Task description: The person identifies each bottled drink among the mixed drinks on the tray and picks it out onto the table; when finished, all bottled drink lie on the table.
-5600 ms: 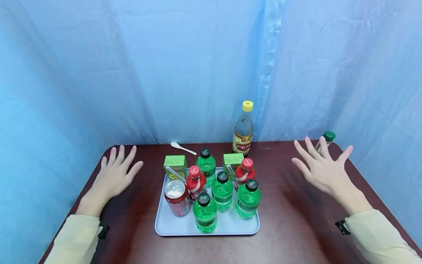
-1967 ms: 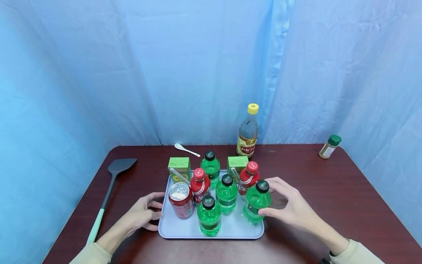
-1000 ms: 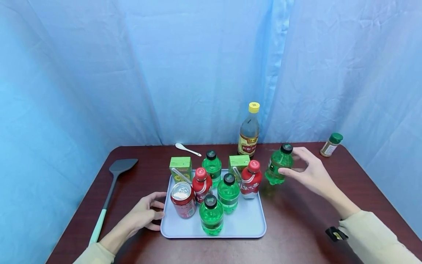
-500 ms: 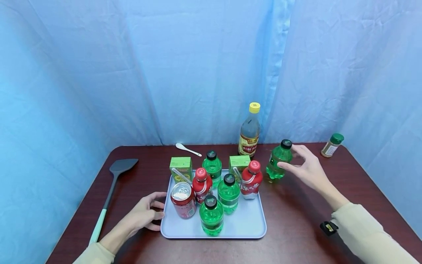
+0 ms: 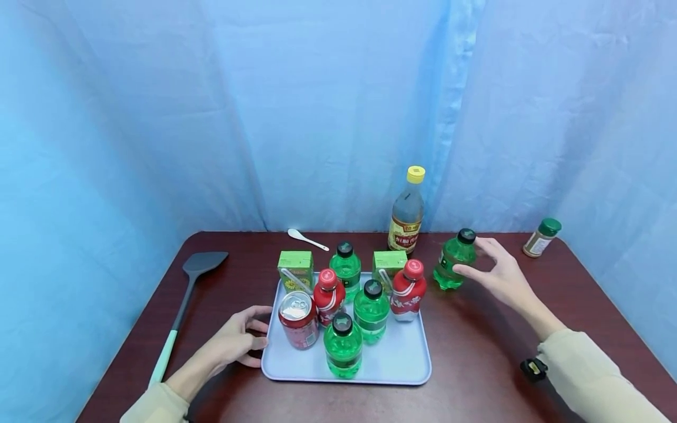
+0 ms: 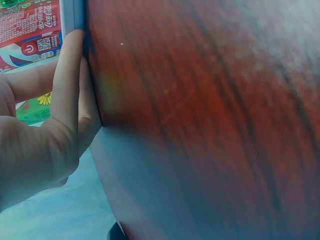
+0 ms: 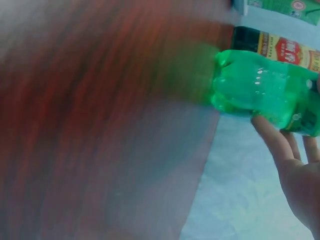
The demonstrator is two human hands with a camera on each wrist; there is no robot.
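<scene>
In the head view, my right hand [image 5: 502, 279] holds a green bottle [image 5: 455, 258] with a black cap, upright, right of the tray. The right wrist view shows that bottle [image 7: 250, 85] between the thumb and fingers of my hand [image 7: 302, 185]. My left hand [image 5: 238, 338] rests against the left edge of the pale tray [image 5: 394, 376], fingers slightly bent, as the left wrist view of the hand [image 6: 50, 120] also shows. On the tray stand a red can [image 5: 300, 329], two red bottles [image 5: 329, 299] [image 5: 408, 294], several green bottles [image 5: 344, 349] and two green cartons [image 5: 296, 264] [image 5: 389, 261].
Behind the tray are a white spoon [image 5: 308, 239] and a yellow-capped bottle [image 5: 407, 220]. A green-lidded jar [image 5: 540, 239] stands at the back right of the dark table [image 5: 508, 364]. A spatula [image 5: 185, 299] lies on the left. A blue curtain [image 5: 317, 117] hangs behind.
My hands came down from their raised, spread position. My right hand took the green bottle from the tray's right side and moved it right and back. My left hand stays at the tray edge.
</scene>
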